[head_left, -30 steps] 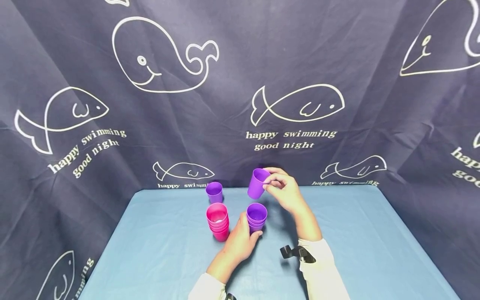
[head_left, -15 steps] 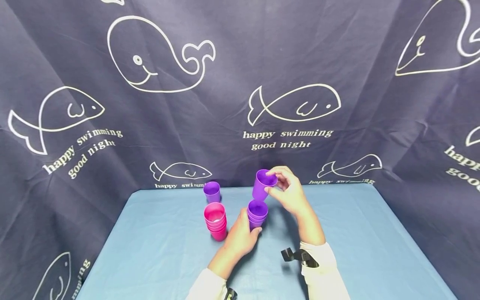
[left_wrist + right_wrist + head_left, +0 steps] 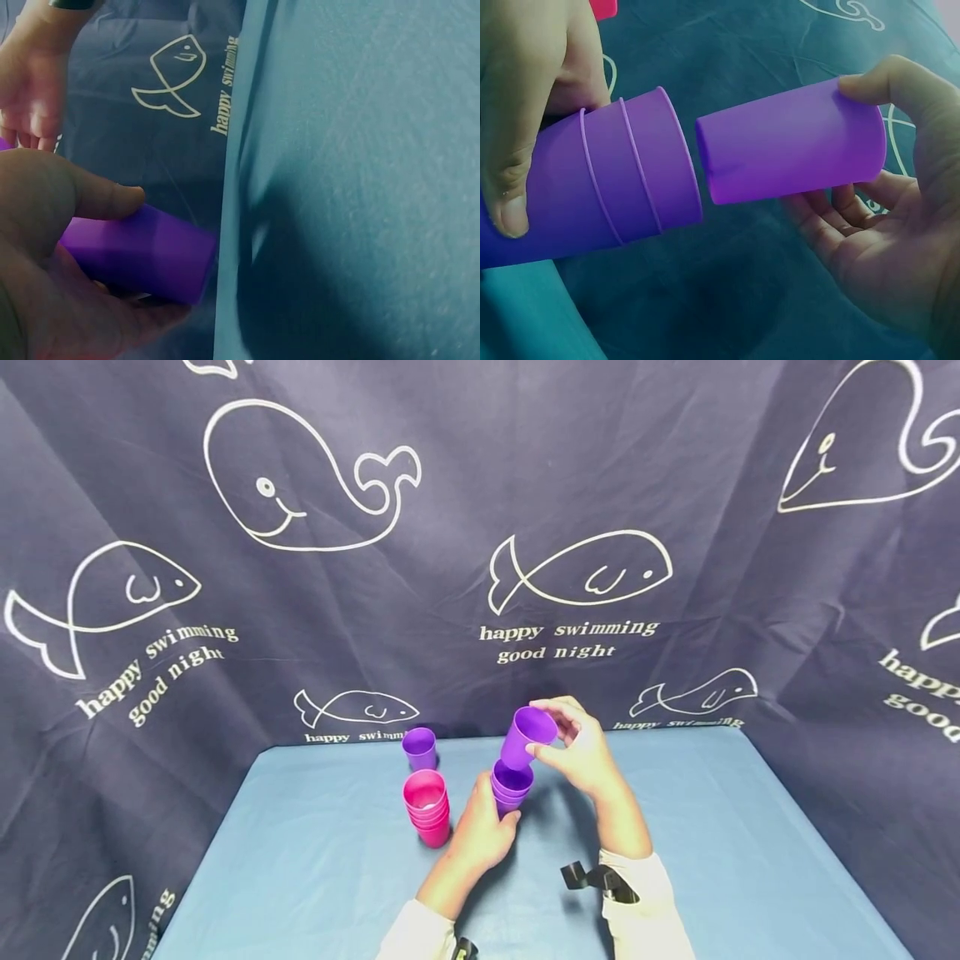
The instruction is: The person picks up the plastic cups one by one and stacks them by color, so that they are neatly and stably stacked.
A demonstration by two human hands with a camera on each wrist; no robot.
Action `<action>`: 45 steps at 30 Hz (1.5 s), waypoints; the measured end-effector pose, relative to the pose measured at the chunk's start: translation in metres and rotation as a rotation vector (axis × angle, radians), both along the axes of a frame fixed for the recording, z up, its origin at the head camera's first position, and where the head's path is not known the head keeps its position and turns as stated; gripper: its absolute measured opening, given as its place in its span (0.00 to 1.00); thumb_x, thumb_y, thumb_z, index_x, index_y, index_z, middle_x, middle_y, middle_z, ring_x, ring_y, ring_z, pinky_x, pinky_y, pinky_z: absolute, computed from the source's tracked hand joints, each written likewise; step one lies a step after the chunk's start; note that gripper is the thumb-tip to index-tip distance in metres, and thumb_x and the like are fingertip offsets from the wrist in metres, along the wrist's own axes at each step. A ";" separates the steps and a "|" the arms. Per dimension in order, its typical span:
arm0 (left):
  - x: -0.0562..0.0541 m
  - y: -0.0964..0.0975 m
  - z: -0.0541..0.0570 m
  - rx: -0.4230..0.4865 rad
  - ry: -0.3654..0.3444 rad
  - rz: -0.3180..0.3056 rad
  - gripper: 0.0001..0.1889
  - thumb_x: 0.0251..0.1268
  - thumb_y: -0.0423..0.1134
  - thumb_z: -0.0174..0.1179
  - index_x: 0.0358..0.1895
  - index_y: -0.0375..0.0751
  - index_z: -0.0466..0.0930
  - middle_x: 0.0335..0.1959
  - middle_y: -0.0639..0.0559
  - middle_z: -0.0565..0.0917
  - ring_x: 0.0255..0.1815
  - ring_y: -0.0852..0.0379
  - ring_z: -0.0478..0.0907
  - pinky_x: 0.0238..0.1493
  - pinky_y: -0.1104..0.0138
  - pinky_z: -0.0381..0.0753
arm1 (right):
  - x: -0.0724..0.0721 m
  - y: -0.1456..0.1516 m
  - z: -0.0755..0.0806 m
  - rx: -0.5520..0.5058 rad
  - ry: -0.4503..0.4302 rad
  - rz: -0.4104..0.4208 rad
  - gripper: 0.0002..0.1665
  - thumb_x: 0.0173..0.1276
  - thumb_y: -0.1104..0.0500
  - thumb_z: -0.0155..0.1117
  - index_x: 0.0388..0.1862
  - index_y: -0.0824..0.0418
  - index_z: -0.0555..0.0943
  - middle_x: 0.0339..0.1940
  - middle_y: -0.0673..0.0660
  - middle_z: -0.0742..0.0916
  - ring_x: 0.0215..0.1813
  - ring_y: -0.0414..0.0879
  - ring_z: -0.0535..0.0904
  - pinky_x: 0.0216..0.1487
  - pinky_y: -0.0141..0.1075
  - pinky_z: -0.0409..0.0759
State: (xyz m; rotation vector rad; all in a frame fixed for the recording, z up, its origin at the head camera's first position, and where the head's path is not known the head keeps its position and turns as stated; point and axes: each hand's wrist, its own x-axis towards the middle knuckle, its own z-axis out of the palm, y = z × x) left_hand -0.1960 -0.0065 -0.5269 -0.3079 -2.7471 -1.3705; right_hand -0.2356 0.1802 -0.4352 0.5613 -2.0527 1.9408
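My left hand (image 3: 480, 831) grips a stack of purple plastic cups (image 3: 513, 795) from the side, near the middle of the table. In the left wrist view the stack's lower end (image 3: 161, 255) sticks out between thumb and fingers, clear of the cloth. With thumb and fingers my right hand (image 3: 588, 756) holds a single purple cup (image 3: 795, 142) near its rim, mouth up and tilted. That cup's base faces the open mouth of the purple stack (image 3: 641, 165), a narrow gap apart in the right wrist view.
Left of the hands stands a stack of pink cups (image 3: 430, 818), upright on the blue tablecloth (image 3: 315, 860). Another purple cup (image 3: 421, 752) stands behind it near the table's back edge. A dark curtain with fish drawings (image 3: 450, 568) encloses the back and sides.
My right hand has brought the single cup down and slightly right, until its base is close over the stack's mouth. The left hand keeps its grip. The head view has shifted slightly.
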 end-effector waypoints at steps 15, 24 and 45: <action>-0.001 -0.002 0.001 0.008 0.010 0.018 0.35 0.64 0.35 0.69 0.74 0.36 0.65 0.64 0.40 0.79 0.68 0.42 0.79 0.72 0.45 0.77 | -0.002 0.001 -0.006 0.079 0.001 0.092 0.32 0.51 0.74 0.77 0.58 0.71 0.82 0.51 0.60 0.82 0.49 0.37 0.83 0.54 0.27 0.83; -0.001 -0.004 0.003 0.016 0.010 0.014 0.35 0.64 0.34 0.68 0.74 0.35 0.65 0.65 0.39 0.79 0.68 0.42 0.78 0.73 0.46 0.76 | -0.007 0.000 -0.012 0.197 -0.050 0.122 0.31 0.51 0.68 0.80 0.56 0.66 0.83 0.51 0.65 0.84 0.49 0.41 0.81 0.53 0.29 0.83; -0.004 -0.007 0.003 -0.002 0.000 -0.001 0.33 0.64 0.35 0.68 0.71 0.37 0.67 0.63 0.41 0.79 0.65 0.44 0.79 0.72 0.47 0.78 | -0.011 -0.003 -0.023 0.310 -0.138 0.190 0.30 0.47 0.63 0.85 0.46 0.64 0.77 0.40 0.65 0.84 0.38 0.47 0.83 0.39 0.34 0.84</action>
